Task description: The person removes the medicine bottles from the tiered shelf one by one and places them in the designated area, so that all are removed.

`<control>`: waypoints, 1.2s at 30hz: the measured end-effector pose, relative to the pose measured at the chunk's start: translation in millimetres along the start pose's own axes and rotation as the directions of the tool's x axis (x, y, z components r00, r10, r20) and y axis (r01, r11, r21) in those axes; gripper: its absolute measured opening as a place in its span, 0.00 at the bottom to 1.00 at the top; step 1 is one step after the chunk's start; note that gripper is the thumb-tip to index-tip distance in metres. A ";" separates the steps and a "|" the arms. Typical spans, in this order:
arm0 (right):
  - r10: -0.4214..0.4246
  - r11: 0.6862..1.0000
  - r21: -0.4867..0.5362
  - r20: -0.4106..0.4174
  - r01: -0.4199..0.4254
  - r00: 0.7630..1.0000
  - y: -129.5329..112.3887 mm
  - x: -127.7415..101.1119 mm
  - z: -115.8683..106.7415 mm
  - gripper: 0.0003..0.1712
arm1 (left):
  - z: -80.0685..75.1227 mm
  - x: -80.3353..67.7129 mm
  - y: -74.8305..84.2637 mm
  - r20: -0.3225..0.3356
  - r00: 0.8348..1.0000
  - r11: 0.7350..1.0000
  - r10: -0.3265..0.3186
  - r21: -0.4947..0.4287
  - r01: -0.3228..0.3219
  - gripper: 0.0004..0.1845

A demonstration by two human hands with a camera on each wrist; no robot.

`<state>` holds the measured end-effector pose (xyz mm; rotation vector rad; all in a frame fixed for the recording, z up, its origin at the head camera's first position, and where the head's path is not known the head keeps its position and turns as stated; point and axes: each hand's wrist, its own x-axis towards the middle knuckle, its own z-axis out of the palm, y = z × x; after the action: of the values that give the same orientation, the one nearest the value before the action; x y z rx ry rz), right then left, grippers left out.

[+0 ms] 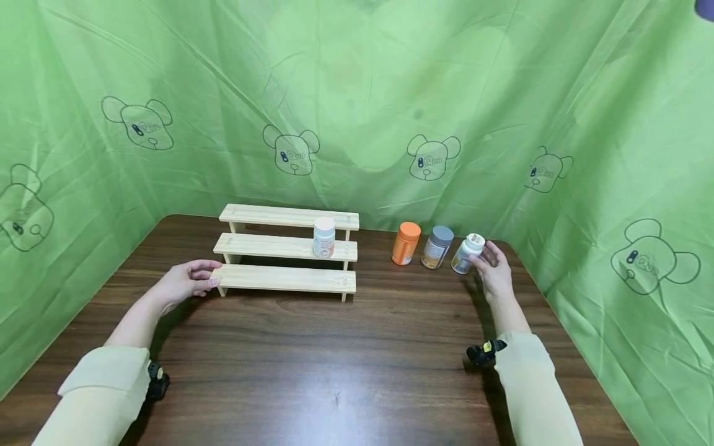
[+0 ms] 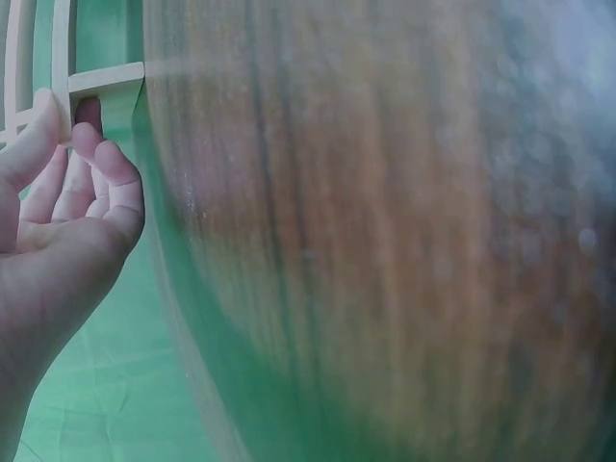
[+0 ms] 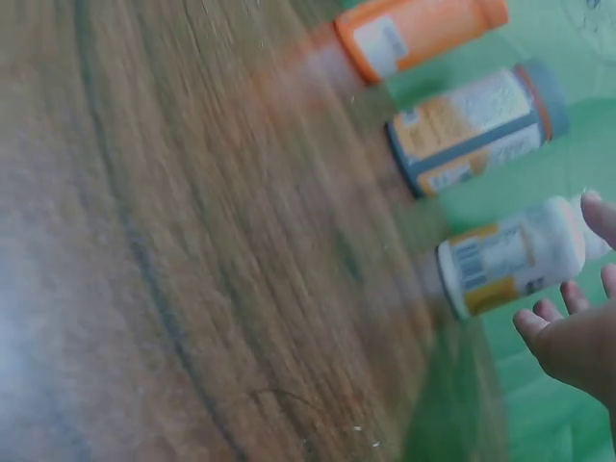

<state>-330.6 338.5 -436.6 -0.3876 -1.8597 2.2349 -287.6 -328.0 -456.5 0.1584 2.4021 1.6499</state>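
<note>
At the left end of a three-step wooden display rack (image 1: 287,277), my left hand (image 1: 186,284) holds the lowest board. In the left wrist view the thumb (image 2: 37,135) lies on one side of that board and the fingers curl on the other. My right hand (image 1: 495,272) is at a white bottle (image 1: 463,257) on the table, thumb beside its cap. The right wrist view has the fingers (image 3: 547,313) spread and slightly bent along the bottle's side, close to its shoulder. A white-capped bottle (image 1: 324,238) stands upright on the rack's middle step, toward its right end.
Left of the white bottle stand a grey-lidded jar (image 1: 437,247) and an orange bottle (image 1: 406,244), in a row on the dark wooden table (image 1: 334,371). Green cloth (image 1: 362,93) with printed bear faces hangs behind the table and along both sides.
</note>
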 end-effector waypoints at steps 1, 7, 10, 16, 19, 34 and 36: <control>-0.006 1.000 0.013 -0.003 0.006 1.000 -1.9 -2.3 0.5 0.44 | 0.3 0.1 0.0 0.000 1.000 1.000 0.001 -0.002 -0.001 0.34; -0.021 0.998 0.052 0.005 0.021 1.000 -11.7 -18.8 6.5 0.45 | 0.5 -0.2 0.5 0.000 1.000 1.000 0.005 -0.007 -0.005 0.33; -0.028 0.998 0.052 -0.014 0.029 0.999 -14.6 -25.9 11.2 0.44 | 0.2 -0.4 -0.2 0.005 1.000 1.000 0.006 -0.007 -0.006 0.33; -0.015 0.996 0.086 -0.055 0.020 0.998 -20.7 -40.8 25.4 0.42 | -0.1 0.9 -0.4 0.000 1.000 1.000 0.003 0.010 -0.003 0.33; -0.004 0.990 0.139 -0.026 0.008 1.000 -24.3 -48.6 34.1 0.42 | 0.2 1.2 0.3 -0.014 1.000 0.999 -0.014 0.034 0.014 0.33; -0.018 0.975 0.221 0.143 -0.014 0.990 -36.7 -82.6 75.9 0.38 | 1.0 2.4 0.1 -0.029 0.999 0.997 -0.034 0.065 0.036 0.32; -0.027 0.975 0.220 0.167 -0.010 0.986 -37.2 -87.0 82.3 0.38 | 1.4 2.3 0.9 -0.030 0.999 0.997 -0.033 0.066 0.035 0.32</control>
<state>-276.0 240.8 -380.2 -0.1551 -1.6570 2.5045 -289.5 -326.0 -456.5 0.1047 2.4677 1.5691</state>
